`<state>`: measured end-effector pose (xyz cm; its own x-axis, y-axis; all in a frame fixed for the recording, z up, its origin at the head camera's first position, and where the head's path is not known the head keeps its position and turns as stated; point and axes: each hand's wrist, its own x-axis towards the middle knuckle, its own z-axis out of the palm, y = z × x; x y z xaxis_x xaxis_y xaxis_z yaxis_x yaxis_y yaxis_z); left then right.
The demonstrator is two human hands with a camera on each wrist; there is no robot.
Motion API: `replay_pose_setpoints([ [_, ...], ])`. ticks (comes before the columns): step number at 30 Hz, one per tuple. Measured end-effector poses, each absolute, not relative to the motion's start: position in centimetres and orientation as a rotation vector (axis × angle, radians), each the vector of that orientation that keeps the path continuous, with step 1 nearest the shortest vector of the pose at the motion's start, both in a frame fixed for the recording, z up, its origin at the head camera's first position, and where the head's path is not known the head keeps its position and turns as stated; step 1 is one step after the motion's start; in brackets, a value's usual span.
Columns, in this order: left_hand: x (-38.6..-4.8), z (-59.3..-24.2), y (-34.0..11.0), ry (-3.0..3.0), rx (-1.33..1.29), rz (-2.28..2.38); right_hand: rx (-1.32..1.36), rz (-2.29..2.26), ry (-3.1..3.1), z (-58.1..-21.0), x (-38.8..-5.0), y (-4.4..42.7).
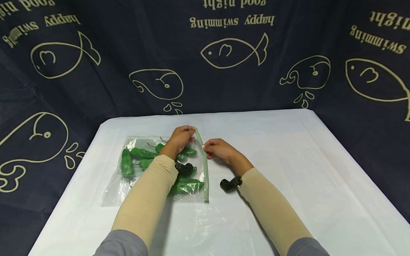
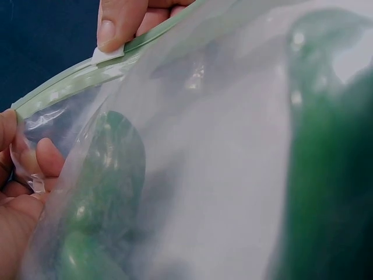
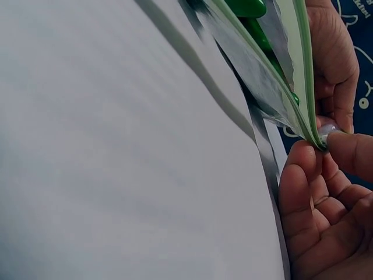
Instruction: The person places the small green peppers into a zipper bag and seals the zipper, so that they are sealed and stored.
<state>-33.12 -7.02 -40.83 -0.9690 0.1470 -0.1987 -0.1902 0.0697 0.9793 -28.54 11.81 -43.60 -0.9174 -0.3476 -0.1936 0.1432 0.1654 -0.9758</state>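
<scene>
A clear zip bag lies on the table with several long green peppers inside. Along its right side runs a pale green zip strip. My left hand pinches the far end of that strip, as the left wrist view shows too. Thumb and fingers of my right hand pinch the white slider on the strip, a little nearer than the left hand. In the right wrist view the two edges of the bag's mouth stand apart on the near side of the slider.
A white cloth covers the table, with bag and hands left of its middle. Behind and at both sides hangs a dark blue curtain printed with fish and whales. Black wrist cameras sit on both forearms.
</scene>
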Motion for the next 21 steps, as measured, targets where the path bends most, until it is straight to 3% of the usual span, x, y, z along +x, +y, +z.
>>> replay_pose_setpoints([
  [21, -33.07, -40.79, -7.17, 2.032, -0.036, 2.040, -0.262, -1.747, 2.089, -43.26, -27.59, 12.20],
])
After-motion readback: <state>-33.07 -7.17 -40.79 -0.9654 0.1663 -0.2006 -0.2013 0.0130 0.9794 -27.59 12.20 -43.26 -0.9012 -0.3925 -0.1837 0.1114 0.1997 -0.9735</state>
